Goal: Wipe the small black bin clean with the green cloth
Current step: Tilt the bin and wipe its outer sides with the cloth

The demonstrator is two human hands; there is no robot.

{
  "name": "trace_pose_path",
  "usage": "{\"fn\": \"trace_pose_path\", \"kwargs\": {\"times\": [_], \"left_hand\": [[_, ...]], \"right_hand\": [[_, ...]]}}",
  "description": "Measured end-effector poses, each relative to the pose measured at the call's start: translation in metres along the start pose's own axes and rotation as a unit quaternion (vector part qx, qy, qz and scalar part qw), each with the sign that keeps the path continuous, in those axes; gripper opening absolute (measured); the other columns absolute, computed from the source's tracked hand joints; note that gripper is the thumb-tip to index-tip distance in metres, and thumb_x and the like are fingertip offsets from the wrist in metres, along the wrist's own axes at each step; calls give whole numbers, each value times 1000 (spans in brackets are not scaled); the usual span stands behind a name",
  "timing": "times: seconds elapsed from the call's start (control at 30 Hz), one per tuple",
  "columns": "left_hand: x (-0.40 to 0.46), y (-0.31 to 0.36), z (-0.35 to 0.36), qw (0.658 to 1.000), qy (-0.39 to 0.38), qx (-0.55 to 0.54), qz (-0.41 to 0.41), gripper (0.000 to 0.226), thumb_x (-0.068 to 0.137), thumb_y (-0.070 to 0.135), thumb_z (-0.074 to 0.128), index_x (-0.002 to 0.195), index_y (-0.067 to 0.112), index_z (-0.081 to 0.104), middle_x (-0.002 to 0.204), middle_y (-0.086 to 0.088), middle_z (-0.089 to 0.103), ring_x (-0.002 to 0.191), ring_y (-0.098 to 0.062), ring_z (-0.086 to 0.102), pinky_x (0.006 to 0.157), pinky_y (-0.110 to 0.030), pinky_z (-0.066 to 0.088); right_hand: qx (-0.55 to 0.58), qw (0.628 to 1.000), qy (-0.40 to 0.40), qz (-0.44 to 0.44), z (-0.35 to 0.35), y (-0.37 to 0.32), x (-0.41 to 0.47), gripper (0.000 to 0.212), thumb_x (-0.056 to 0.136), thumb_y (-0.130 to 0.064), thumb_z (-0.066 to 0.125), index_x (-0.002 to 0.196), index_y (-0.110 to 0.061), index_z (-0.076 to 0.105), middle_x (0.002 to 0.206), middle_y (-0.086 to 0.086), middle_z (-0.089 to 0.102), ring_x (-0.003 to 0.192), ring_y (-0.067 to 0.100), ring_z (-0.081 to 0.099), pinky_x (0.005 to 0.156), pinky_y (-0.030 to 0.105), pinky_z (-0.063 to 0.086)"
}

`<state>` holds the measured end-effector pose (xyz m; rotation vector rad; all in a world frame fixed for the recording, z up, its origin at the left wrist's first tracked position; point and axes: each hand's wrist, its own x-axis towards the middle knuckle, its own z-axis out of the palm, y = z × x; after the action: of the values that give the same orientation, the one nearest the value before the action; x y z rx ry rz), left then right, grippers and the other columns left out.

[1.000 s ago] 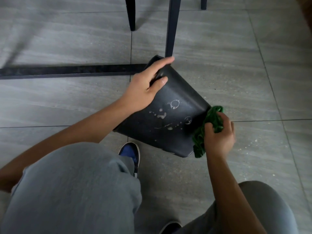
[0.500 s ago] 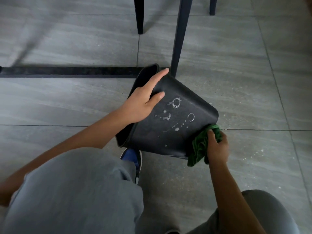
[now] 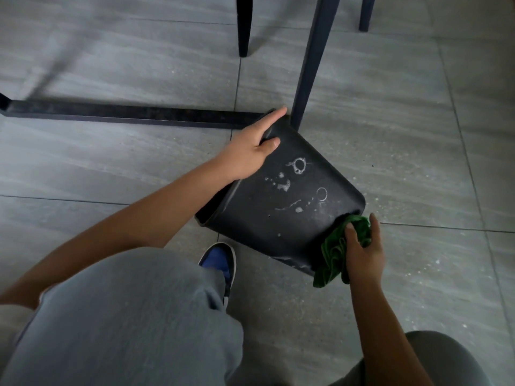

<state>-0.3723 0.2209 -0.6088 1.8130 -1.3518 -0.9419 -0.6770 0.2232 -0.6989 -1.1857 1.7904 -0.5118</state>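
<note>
Your left hand [image 3: 250, 151] grips the rim of the small black plastic bin [image 3: 281, 199], which lies tipped on its side on the grey tiled floor [image 3: 418, 135], rim corner just beside a dark metal furniture leg [image 3: 312, 62]. Your right hand [image 3: 363, 252] has its fingers curled round the crumpled green cloth [image 3: 333, 254], pressing it to the bin's base edge. Open tile lies to the right; your blue shoe [image 3: 218, 260] sits just below the bin.

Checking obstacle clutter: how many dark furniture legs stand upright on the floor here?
3: one top centre, one thicker behind the bin, one top right. More may lie outside the frame.
</note>
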Motion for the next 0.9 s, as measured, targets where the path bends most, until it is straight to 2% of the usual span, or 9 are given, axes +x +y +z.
{"fn": "trace_pose_path", "kwargs": {"times": [0.1,0.17,0.27,0.4,0.5,0.67,0.77,0.83,0.9], "left_hand": [[12,12,3,1000,-13,7,-4,59,104,19,52,156,34,29,165,5,28,152,-10,21,125,-32,19],[14,19,3,999,-33,-33,-20,66,101,20,59,157,31,26,160,3,38,145,-10,38,122,-35,30],[-3,17,3,990,-60,-111,-59,77,98,23,64,158,34,18,138,0,61,118,-10,65,104,-35,51],[-47,-3,-6,995,-47,79,-49,71,101,27,57,159,36,16,147,0,52,125,-17,57,107,-34,46],[-72,-13,-7,998,-28,31,-48,63,104,28,52,158,35,21,150,6,48,131,-11,52,109,-26,42],[-83,-17,-1,997,16,-39,-60,57,105,20,49,156,32,27,146,12,50,129,-1,52,111,-23,39],[-96,-16,2,994,41,-68,-75,55,104,9,48,155,22,31,132,24,52,113,22,53,98,-3,41],[-103,-15,3,993,38,-73,-80,55,104,7,47,156,20,32,133,20,54,112,23,54,91,0,41],[-104,-16,3,994,40,-69,-80,55,105,10,48,156,22,32,135,17,56,117,16,55,96,-5,43]], "right_hand": [[-99,993,-38,-49,0,0,-1,72,93,-66,60,156,-49,29,148,12,52,133,38,54,107,55,48],[-144,987,-49,-59,2,3,0,74,93,-67,58,157,-47,28,147,14,50,132,39,53,106,54,47],[-157,985,-48,-57,5,9,0,74,93,-69,55,157,-47,26,145,12,54,129,36,55,103,51,48],[-154,986,-41,-53,9,8,-2,72,94,-67,56,157,-46,28,144,11,53,128,36,56,103,52,48],[-150,987,-34,-53,11,5,-2,69,94,-67,57,155,-45,33,141,9,56,127,35,57,102,50,49],[-25,996,77,-40,-3,-15,-10,50,92,-46,70,139,-44,52,127,-1,67,114,25,66,93,44,57],[140,989,19,-52,-15,-41,-11,46,90,-37,76,131,-48,58,123,-7,68,107,14,69,86,36,60],[221,974,-14,-50,-11,-52,-9,42,92,-29,76,128,-42,61,116,-6,70,100,12,72,80,30,61],[200,977,3,-76,2,-58,-8,35,94,-26,73,124,-34,60,109,-6,71,98,16,72,77,31,59]]}}
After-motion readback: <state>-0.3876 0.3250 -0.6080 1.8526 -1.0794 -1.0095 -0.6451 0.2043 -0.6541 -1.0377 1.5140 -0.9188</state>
